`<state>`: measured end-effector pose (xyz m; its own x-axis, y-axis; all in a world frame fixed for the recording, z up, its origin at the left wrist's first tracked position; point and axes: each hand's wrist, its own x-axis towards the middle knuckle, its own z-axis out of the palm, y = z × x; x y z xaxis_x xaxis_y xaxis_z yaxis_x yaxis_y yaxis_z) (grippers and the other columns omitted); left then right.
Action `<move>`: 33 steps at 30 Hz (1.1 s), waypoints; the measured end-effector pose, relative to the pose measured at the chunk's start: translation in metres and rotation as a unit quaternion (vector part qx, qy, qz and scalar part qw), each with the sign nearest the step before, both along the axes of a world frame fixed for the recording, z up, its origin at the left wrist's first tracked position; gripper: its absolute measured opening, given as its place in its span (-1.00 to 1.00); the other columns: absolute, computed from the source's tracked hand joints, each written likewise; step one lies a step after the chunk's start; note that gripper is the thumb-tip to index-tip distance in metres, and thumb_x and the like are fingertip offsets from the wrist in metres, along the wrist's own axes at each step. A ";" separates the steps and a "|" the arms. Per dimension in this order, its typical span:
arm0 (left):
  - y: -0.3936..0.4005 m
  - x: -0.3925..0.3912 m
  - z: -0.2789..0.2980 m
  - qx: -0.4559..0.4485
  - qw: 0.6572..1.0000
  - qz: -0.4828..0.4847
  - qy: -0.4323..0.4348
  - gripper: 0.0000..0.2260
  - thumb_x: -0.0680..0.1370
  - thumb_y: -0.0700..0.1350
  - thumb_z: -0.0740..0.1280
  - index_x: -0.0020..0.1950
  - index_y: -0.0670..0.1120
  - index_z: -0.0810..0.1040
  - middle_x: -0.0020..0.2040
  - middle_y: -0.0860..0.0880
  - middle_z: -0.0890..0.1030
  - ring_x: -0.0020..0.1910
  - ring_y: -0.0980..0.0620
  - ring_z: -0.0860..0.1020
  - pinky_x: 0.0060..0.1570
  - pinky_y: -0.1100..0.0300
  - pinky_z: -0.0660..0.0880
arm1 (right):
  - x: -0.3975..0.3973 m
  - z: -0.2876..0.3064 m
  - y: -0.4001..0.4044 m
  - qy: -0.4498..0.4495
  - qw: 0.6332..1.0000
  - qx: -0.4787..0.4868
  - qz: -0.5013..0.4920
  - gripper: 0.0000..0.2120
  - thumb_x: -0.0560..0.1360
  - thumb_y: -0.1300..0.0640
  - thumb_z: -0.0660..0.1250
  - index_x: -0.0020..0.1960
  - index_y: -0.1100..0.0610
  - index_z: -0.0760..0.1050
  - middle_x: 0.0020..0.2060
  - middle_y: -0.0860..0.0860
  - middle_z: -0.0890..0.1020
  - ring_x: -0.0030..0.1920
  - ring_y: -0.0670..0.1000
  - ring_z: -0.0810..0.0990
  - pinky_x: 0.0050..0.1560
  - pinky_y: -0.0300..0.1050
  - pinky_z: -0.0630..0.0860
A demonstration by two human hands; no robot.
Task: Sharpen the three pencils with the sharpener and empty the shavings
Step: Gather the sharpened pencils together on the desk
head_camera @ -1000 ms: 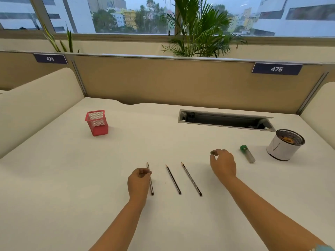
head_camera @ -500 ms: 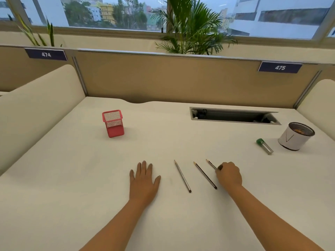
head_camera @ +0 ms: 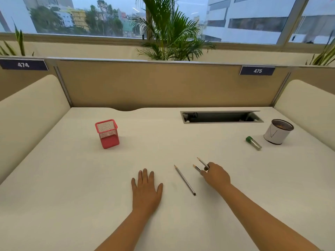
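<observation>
Head view showed a white desk (head_camera: 72, 178). Left hand (head_camera: 146, 190) lay flat, fingers straight and slightly spread, touching no pencil. One pencil (head_camera: 184, 180) lay free just right of those fingers. Right hand (head_camera: 215, 175) had its fingers curled round two pencils (head_camera: 202, 163), whose tips stuck out beyond the knuckles. Green-capped sharpener (head_camera: 253, 143) lay well beyond the right fingers, beside a white shavings cup (head_camera: 277, 132).
</observation>
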<state>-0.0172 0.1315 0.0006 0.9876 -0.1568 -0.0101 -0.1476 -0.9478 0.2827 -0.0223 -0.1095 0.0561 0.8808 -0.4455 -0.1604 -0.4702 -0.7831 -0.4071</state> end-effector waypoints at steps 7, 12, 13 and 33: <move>0.002 -0.003 0.004 -0.010 1.000 -0.001 0.011 -0.34 0.48 0.22 -0.26 0.53 -0.01 0.02 0.57 -0.04 -0.06 0.53 0.01 -0.14 0.48 -0.01 -0.22 | 0.013 -0.005 0.005 0.061 0.996 -0.061 0.016 -0.90 0.52 0.14 0.15 -0.11 0.15 0.39 -0.07 0.06 0.47 -0.12 0.10 0.50 -0.21 -0.14 0.33; 0.002 0.000 0.004 -0.010 1.000 0.007 0.013 -0.40 0.53 0.20 -0.18 0.52 0.00 0.02 0.57 -0.02 -0.07 0.53 0.03 -0.16 0.48 0.00 -0.23 | 0.028 -0.001 0.019 0.037 0.998 -0.026 0.054 -0.83 0.58 0.12 0.08 0.01 0.19 0.40 -0.06 0.11 0.57 -0.16 0.11 0.44 -0.24 -0.14 0.32; 0.002 -0.001 0.003 -0.015 1.000 0.009 0.010 -0.33 0.45 0.23 -0.27 0.52 0.01 0.03 0.57 -0.01 -0.07 0.53 0.04 -0.16 0.48 0.00 -0.24 | 0.029 0.001 0.024 0.024 0.998 -0.005 0.065 -0.86 0.59 0.12 0.07 -0.03 0.17 0.34 -0.13 0.09 0.54 -0.19 0.10 0.43 -0.29 -0.13 0.30; -0.001 0.001 0.004 -0.017 0.999 0.029 -0.006 -0.25 0.35 0.25 -0.34 0.51 0.07 0.07 0.56 0.05 -0.05 0.53 0.09 -0.15 0.47 0.07 -0.26 | 0.049 0.014 0.056 0.050 0.990 0.077 0.110 -0.65 0.51 -0.02 0.21 0.15 0.22 0.35 0.01 0.08 0.58 -0.09 0.10 0.54 -0.16 -0.13 0.39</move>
<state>-0.0163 0.1303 0.0042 0.9951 -0.0987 0.0062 -0.0957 -0.9450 0.3128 0.0267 -0.0540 0.0700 0.9300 -0.2081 -0.3028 -0.3392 -0.8030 -0.4900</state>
